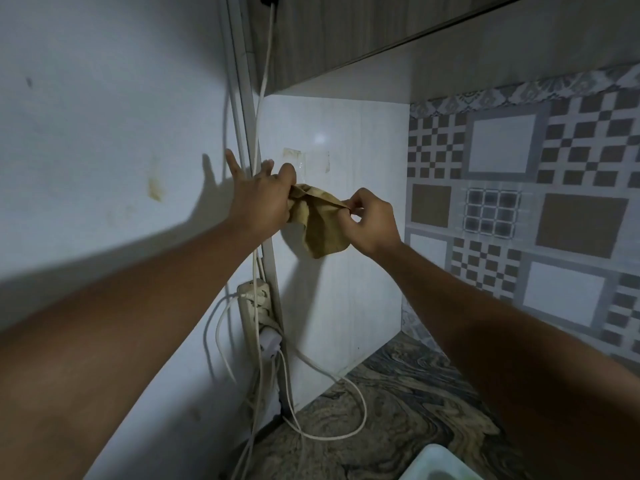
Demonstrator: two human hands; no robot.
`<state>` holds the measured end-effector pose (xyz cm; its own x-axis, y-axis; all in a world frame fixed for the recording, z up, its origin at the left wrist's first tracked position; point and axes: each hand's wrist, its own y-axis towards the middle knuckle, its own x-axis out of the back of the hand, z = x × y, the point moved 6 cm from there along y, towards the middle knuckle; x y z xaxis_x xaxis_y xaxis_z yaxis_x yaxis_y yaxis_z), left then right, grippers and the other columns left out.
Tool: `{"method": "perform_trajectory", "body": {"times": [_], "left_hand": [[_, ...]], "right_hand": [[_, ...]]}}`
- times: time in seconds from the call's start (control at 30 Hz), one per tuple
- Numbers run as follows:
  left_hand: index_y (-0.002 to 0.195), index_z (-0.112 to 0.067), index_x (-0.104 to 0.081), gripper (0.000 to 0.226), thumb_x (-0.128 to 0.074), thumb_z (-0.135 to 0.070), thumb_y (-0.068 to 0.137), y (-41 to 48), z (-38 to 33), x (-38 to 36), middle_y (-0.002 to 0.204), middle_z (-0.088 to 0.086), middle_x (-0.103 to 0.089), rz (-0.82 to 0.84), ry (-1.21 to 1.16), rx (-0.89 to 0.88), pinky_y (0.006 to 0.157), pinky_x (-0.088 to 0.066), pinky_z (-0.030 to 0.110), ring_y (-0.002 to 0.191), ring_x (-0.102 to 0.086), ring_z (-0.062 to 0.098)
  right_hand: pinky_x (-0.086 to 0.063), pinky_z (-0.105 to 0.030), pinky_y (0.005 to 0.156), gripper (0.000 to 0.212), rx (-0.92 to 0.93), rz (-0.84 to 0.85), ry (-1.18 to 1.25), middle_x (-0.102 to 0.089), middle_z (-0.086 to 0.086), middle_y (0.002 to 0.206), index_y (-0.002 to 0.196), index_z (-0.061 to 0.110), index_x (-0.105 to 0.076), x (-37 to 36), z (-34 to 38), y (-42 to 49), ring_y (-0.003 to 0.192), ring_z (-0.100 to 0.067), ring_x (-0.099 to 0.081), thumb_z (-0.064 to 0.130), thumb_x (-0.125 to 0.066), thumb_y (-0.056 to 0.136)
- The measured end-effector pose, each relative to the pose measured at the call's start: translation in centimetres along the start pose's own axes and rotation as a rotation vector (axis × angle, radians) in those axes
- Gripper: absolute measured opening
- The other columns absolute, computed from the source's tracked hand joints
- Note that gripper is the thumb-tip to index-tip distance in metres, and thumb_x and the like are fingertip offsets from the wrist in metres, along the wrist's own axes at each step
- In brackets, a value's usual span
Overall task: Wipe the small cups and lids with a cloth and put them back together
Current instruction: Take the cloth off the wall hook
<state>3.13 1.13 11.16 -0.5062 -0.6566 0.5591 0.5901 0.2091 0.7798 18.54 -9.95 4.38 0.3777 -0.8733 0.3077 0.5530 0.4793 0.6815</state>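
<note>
Cloth [320, 223] was up in the air, strung between both hands in front of the white wall panel [346, 289]. No cups or lids showed up anywhere in my view.

The left hand [259, 199] had one corner pinched between thumb and forefinger, and its other fingers [231, 165] were splayed straight out beyond the pinch toward the wall. The right hand [370, 220] had the opposite edge nipped at its thumb and forefinger tips, with the rest of that hand's fingers curled in behind. Most of the fabric sagged below the two pinch points in a slack pouch.

Handling-wise, I reckoned it was thin, limp and basically weightless. It had no stiffness, so anything not between fingertips just drooped. It didn't look slippery or fragile either. A light hem pinch seemed plenty for carrying it, but for actual wiping I'd have bunched the middle into the palm.

One thing I'd have watched was the white cables [258, 133] running down just behind the left fingers, with a power strip [254, 306] well below them. That looked like an easy snag.
</note>
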Motion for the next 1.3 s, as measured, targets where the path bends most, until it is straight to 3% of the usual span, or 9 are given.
{"method": "perform_trajectory", "body": {"times": [0.1,0.23,0.37,0.57,0.7,0.87,0.93,1.03,1.3], "left_hand": [[0.102,-0.017,-0.05,0.02,-0.056,-0.011,0.084,-0.4,-0.7,0.1,0.074,-0.001,-0.059,0.014,-0.101,-0.035,0.108,-0.002,0.079,0.086,-0.062,0.027],[0.117,-0.022,-0.051,0.04,-0.038,-0.036,0.082,-2.1,-3.0,-0.4,0.083,0.001,-0.065,0.252,-0.31,-0.116,0.111,-0.008,0.07,0.106,-0.054,0.028],[0.095,-0.021,-0.053,0.014,-0.041,-0.013,0.09,-3.8,-4.2,-0.8,0.082,0.007,-0.048,0.427,-0.5,-0.041,0.105,-0.029,0.064,0.108,-0.047,0.037],[0.096,-0.028,-0.064,0.06,-0.039,-0.08,0.082,-5.9,-6.8,-0.8,0.099,0.0,-0.057,0.699,-0.474,0.016,0.111,-0.023,0.061,0.122,-0.039,0.029],[0.096,-0.017,-0.065,0.025,-0.062,-0.041,0.09,-6.3,-8.2,-0.8,0.094,0.004,-0.065,0.643,-0.669,0.008,0.087,-0.051,0.04,0.098,-0.061,0.028],[0.127,-0.024,-0.055,0.043,-0.061,-0.011,0.086,-6.4,-9.0,0.2,0.108,0.001,-0.059,0.638,-0.803,0.068,0.068,-0.047,0.028,0.096,-0.062,0.025],[0.111,-0.019,-0.062,0.028,-0.055,-0.006,0.086,-6.4,-9.3,0.0,0.104,0.005,-0.063,0.739,-0.776,0.066,0.067,-0.048,0.029,0.097,-0.064,0.029],[0.09,-0.011,-0.062,0.011,-0.054,-0.016,0.083,-6.5,-9.7,0.0,0.096,0.014,-0.068,0.879,-0.8,0.149,0.067,-0.052,0.036,0.085,-0.068,0.031],[0.115,-0.012,-0.066,0.041,-0.063,-0.047,0.092,-8.3,-11.5,1.1,0.109,0.012,-0.072,1.299,-0.961,0.203,0.074,-0.061,0.047,0.094,-0.074,0.028]], "right_hand": [[-0.046,-0.011,0.059,0.012,-0.023,0.022,0.05,-0.06,0.005,0.078,0.084,0.01,-0.058,1.3,-0.4,-1.9,0.069,-0.009,-0.059,0.019,-0.063,0.091],[-0.04,-0.018,0.047,0.004,-0.109,0.013,0.135,-0.063,-0.004,0.071,0.094,0.01,-0.06,3.3,-1.3,-3.6,0.052,-0.004,-0.052,0.011,-0.059,0.091],[-0.042,-0.018,0.048,0.009,-0.132,0.046,0.138,-0.065,0.001,0.064,0.098,0.01,-0.067,5.4,-0.9,-4.1,0.049,-0.002,-0.055,0.011,-0.059,0.094],[-0.059,-0.025,0.067,0.017,-0.074,0.148,0.053,-0.077,-0.011,0.085,0.094,0.008,-0.075,7.4,1.3,-3.9,0.074,-0.016,-0.073,0.025,-0.075,0.092],[-0.057,-0.022,0.066,0.02,-0.095,0.226,-0.042,-0.077,-0.009,0.085,0.093,0.014,-0.075,8.1,1.8,-4.0,0.076,-0.015,-0.072,0.034,-0.077,0.089],[-0.061,-0.025,0.07,0.027,-0.158,0.283,-0.109,-0.077,-0.007,0.093,0.101,0.014,-0.075,9.2,1.2,-4.1,0.086,-0.015,-0.073,0.036,-0.081,0.086],[-0.058,-0.02,0.066,0.022,-0.188,0.302,-0.098,-0.075,-0.005,0.097,0.102,0.013,-0.075,9.5,0.9,-4.2,0.089,-0.011,-0.071,0.028,-0.081,0.087],[-0.049,-0.012,0.053,0.02,-0.235,0.305,-0.046,-0.073,-0.007,0.092,0.105,0.013,-0.071,9.6,0.4,-4.7,0.072,-0.003,-0.066,0.016,-0.08,0.088],[-0.05,-0.013,0.054,0.028,-0.309,0.308,0.019,-0.076,-0.019,0.093,0.107,0.006,-0.072,9.7,-1.6,-6.2,0.07,-0.006,-0.069,0.016,-0.084,0.083]]}}
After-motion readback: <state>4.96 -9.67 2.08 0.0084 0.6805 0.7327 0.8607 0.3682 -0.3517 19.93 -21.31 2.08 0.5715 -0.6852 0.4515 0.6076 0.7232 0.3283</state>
